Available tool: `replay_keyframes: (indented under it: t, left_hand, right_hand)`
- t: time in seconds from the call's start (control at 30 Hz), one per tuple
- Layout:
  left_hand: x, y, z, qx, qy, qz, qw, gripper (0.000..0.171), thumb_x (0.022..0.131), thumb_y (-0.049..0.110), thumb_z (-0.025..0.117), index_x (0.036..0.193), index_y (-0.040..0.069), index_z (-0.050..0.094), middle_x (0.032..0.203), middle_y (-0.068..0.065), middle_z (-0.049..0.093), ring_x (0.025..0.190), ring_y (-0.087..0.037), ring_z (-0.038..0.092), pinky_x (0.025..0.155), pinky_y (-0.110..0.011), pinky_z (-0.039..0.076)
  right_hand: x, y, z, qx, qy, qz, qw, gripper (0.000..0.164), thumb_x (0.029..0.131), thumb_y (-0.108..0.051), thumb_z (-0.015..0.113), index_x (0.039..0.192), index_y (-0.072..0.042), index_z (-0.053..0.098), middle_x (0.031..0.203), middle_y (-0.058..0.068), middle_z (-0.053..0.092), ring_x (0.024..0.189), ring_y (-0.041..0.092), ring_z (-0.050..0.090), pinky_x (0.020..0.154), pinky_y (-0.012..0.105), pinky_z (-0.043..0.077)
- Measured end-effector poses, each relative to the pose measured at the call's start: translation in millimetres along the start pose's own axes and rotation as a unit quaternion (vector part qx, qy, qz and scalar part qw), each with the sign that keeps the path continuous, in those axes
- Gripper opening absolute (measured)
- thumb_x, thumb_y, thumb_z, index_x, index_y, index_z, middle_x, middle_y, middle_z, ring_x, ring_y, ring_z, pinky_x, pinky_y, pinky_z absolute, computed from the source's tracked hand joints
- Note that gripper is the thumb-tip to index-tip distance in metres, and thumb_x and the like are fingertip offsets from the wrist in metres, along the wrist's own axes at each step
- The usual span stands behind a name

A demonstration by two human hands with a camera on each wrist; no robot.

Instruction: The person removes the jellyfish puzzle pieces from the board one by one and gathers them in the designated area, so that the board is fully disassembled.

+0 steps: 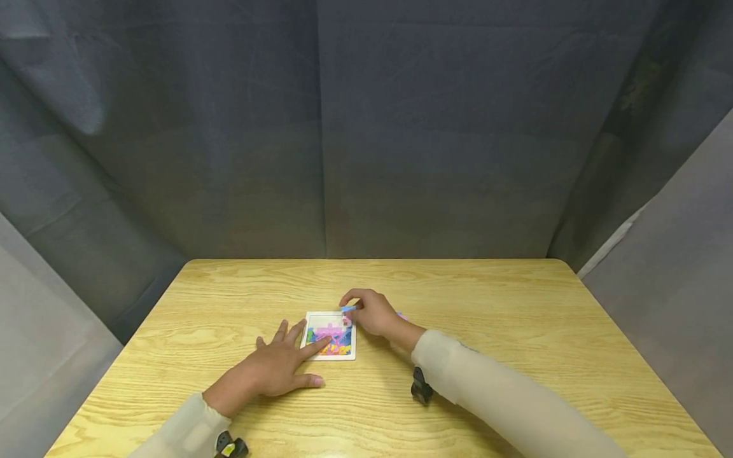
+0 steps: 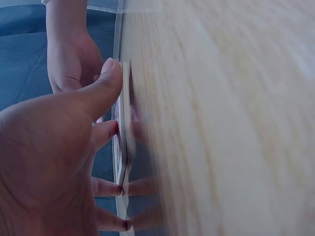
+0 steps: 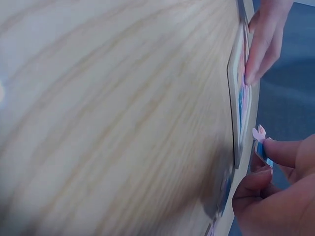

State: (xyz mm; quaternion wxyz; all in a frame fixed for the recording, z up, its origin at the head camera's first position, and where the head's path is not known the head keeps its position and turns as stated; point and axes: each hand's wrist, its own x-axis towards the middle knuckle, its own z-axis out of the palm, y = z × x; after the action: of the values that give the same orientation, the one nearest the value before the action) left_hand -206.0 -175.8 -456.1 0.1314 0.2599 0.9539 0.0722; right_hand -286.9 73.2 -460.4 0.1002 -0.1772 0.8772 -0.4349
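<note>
A square puzzle board [image 1: 338,358] with a white frame lies on the table; a pink, blue and yellow picture fills its lower part, and the upper part shows pale. My left hand [image 1: 275,369] is spread at the board's left side, one finger reaching onto the picture and the thumb on the table nearer to me. Over the board's top right corner, my right hand [image 1: 375,315] pinches a small puzzle piece between thumb and fingers. In the right wrist view this puzzle piece [image 3: 259,133] is pink and blue, held tilted close above the frame.
Another colourful piece [image 1: 403,315] lies right of the board, mostly hidden behind the right wrist. The wooden table [image 1: 487,292] has dark curtains [image 1: 435,127] behind it. A small black device [image 1: 422,386] is strapped under the right sleeve.
</note>
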Motion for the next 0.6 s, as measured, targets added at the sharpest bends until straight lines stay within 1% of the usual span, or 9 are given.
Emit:
replay_keyframes:
  t: [0.2,0.33,0.5,0.6]
  left_hand:
    - [-0.7,1.5,-0.5,-0.002,0.000,-0.004,1.0000,0.080,0.090,0.077,0.052,0.161,0.042,0.033,0.170,-0.022,0.015,0.148,-0.063,0.016,0.094,-0.091,0.026]
    - [-1.3,2.0,-0.9,-0.004,0.000,-0.002,1.0000,0.081,0.091,0.076,0.052,0.161,0.041,0.032,0.170,-0.022,0.014,0.148,-0.063,0.015,0.094,-0.091,0.025]
    - [-1.8,2.3,-1.2,-0.008,-0.001,-0.001,1.0000,0.081,0.091,0.075,0.053,0.161,0.041,0.032,0.171,-0.022,0.013,0.149,-0.063,0.014,0.095,-0.091,0.024]
    - [-2.0,2.1,-1.2,-0.011,0.000,-0.001,0.9999,0.081,0.091,0.075,0.053,0.161,0.041,0.032,0.171,-0.022,0.012,0.149,-0.063,0.013,0.096,-0.091,0.023]
  right_hand:
    - [-5.4,3.7,-10.9,0.021,0.006,0.015,1.000,0.021,0.102,-0.006,0.064,0.122,-0.006,0.070,0.088,0.013,0.064,0.060,0.013,0.047,0.053,0.024,0.041]
    - [-9.8,11.0,-19.4,0.032,0.007,0.021,0.999,0.022,0.102,-0.006,0.064,0.124,-0.005,0.069,0.083,0.014,0.064,0.053,0.012,0.044,0.047,0.022,0.038]
    - [-16.3,20.1,-32.9,0.052,0.013,0.028,0.998,0.023,0.102,-0.006,0.065,0.125,-0.003,0.068,0.081,0.017,0.064,0.053,0.012,0.043,0.046,0.022,0.035]
    - [-20.5,25.9,-40.9,0.053,0.017,0.032,0.998,0.024,0.102,-0.007,0.065,0.125,-0.003,0.068,0.081,0.017,0.064,0.053,0.012,0.042,0.046,0.023,0.035]
